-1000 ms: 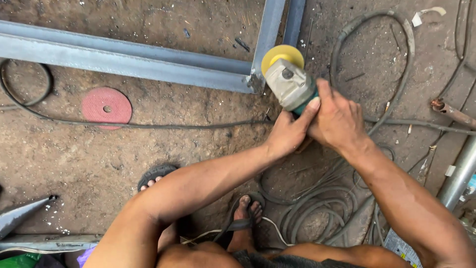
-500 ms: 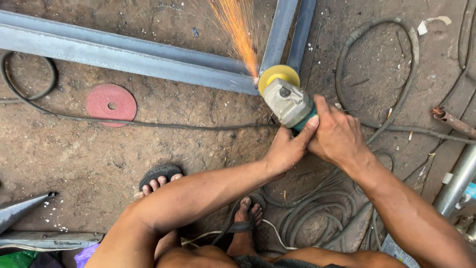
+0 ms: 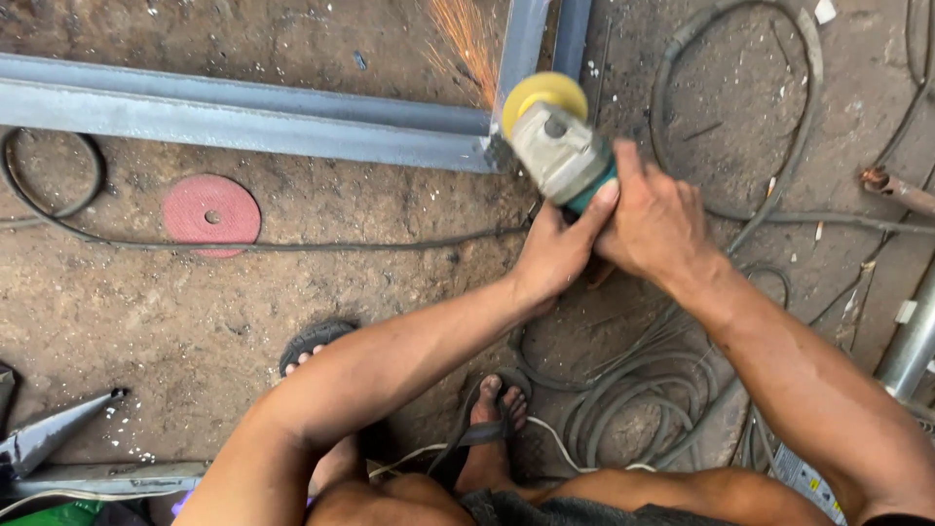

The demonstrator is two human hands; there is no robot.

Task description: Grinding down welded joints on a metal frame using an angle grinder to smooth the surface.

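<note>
Both hands hold a grey angle grinder with a yellow disc guard, which is over the corner where a long grey steel tube lying across the ground meets two upright-running steel tubes. The left hand grips the body of the grinder from below, the fingers closed around it and the thumb pressed along its side. The right hand is wrapped over the green rear part of the tool, fingers closed tight, just beside the left hand and touching it. The disc end of the grinder touches the joint of the tubes, and orange sparks fly up and away from this point toward the top of the view. On the dirt floor, well apart to the left of the hands, a round red grinding disc lies flat, with a thin black cable passing just beside it. Below the hands, thick grey hoses and cables lie in loops near the person's foot in a dark sandal. A pointed grey metal piece lies at the lower left edge.
</note>
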